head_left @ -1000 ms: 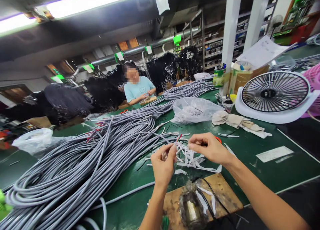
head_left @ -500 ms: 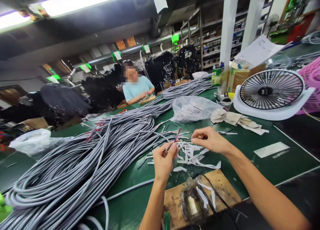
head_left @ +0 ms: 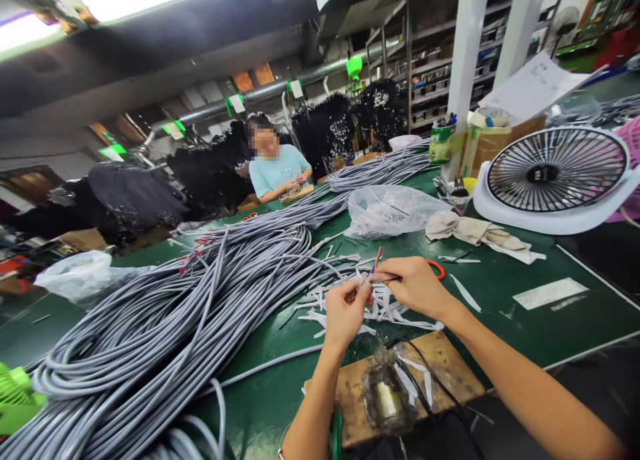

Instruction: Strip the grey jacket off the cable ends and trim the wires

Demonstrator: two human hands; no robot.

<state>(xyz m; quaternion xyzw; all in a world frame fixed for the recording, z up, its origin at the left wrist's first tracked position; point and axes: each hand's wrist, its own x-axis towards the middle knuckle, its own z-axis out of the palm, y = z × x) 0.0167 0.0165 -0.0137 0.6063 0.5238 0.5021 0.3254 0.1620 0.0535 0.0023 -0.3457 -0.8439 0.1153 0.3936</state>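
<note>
My left hand (head_left: 347,307) is closed in a pinch around the end of a grey cable (head_left: 280,370), which runs in from the left across the table. Thin coloured wires (head_left: 377,259), red and blue-violet among them, stick up from its fingertips. Meeting them there are the closed fingertips of my right hand (head_left: 413,283), with a thin dark line between thumb and finger. Just behind this hand shows a red-orange loop handle (head_left: 437,269); whether the hand holds it or it lies on the table, I cannot tell. White strips (head_left: 385,307) lie scattered beneath both hands.
Coiled grey cables (head_left: 165,327) fill the left side. A wooden board (head_left: 455,373) bears a grimy metal pot (head_left: 387,397) with black cords. Clear bag (head_left: 395,210), cloth gloves (head_left: 480,233) and fan (head_left: 555,173) stand beyond. Across the table sits a person (head_left: 280,170).
My right hand has moved left, bringing its fingertips to the wires at my left hand. A red-orange loop handle and another white strip now show near it. The view has shifted slightly.
</note>
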